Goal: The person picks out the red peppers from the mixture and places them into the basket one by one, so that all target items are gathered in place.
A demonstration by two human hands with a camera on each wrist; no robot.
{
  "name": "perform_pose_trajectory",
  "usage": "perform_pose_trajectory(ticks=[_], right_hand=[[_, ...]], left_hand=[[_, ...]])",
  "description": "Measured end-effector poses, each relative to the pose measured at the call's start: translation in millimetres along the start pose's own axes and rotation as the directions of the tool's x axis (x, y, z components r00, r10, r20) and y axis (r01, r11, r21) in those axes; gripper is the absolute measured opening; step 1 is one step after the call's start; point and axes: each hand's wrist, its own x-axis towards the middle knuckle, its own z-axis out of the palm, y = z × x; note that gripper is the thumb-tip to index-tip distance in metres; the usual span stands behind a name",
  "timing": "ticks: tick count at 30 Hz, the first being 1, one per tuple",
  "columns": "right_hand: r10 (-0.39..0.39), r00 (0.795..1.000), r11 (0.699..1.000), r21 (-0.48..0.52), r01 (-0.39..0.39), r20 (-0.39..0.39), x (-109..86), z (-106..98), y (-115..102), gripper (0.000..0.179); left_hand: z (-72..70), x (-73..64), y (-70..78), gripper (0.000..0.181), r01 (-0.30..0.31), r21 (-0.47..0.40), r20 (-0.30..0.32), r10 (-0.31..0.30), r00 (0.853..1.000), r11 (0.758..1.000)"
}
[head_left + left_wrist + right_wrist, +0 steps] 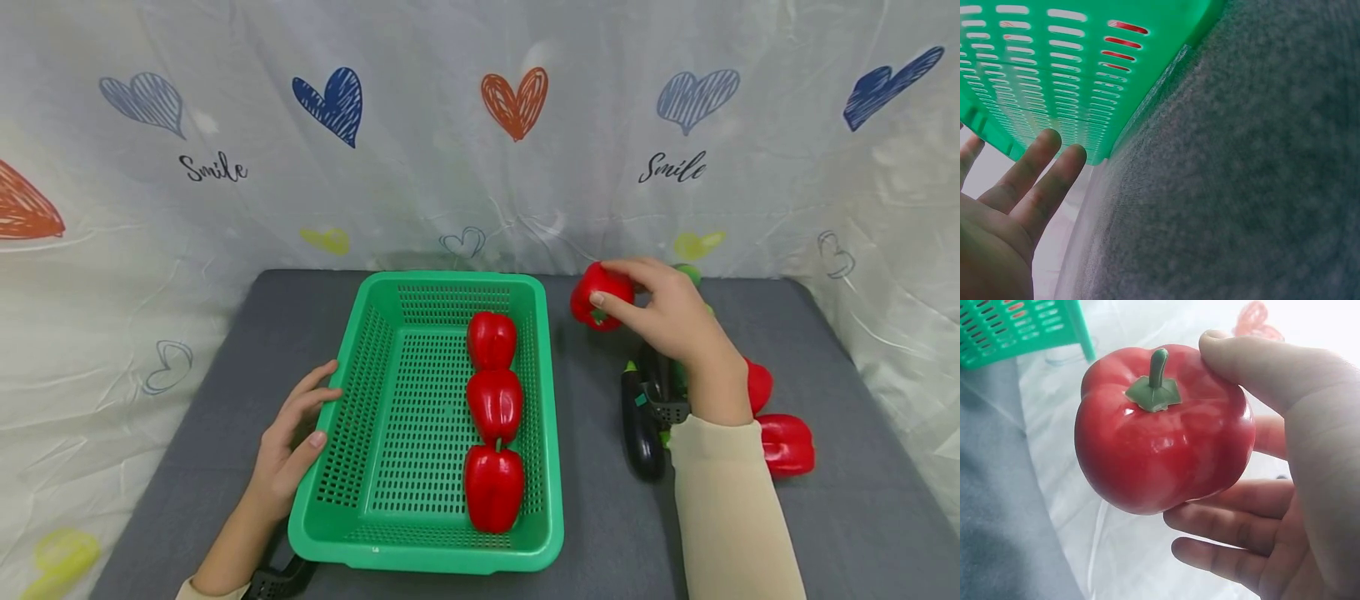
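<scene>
My right hand [660,312] grips a red bell pepper [597,293] in the air to the right of the green basket [360,417]; the right wrist view shows thumb and fingers curled round that pepper [1160,434], its green stem up. Three red peppers lie in a row inside the basket: far [491,339], middle [495,404], near [493,487]. My left hand [296,433] rests with relaxed fingers against the basket's left wall, and in the left wrist view its fingers [1038,178] lie beside the slotted green wall [1072,69].
A dark eggplant [641,417] lies on the grey table [862,500] under my right forearm. Two more red peppers [783,444] [757,385] sit to its right, with something green [688,272] behind my hand. A heart-printed sheet [465,133] hangs behind the table.
</scene>
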Motion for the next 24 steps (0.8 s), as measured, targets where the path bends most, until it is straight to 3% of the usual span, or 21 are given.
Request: perform_pose_trajectory(ticks=[24], right_hand=[[-0.150, 0.988, 0.987, -0.053, 0.152, 0.028, 0.4, 8, -43, 0.057]], left_hand=[[0.2, -1.0, 0.4, 0.041, -0.025, -0.019, -0.003, 0.024, 1.000, 1.000]])
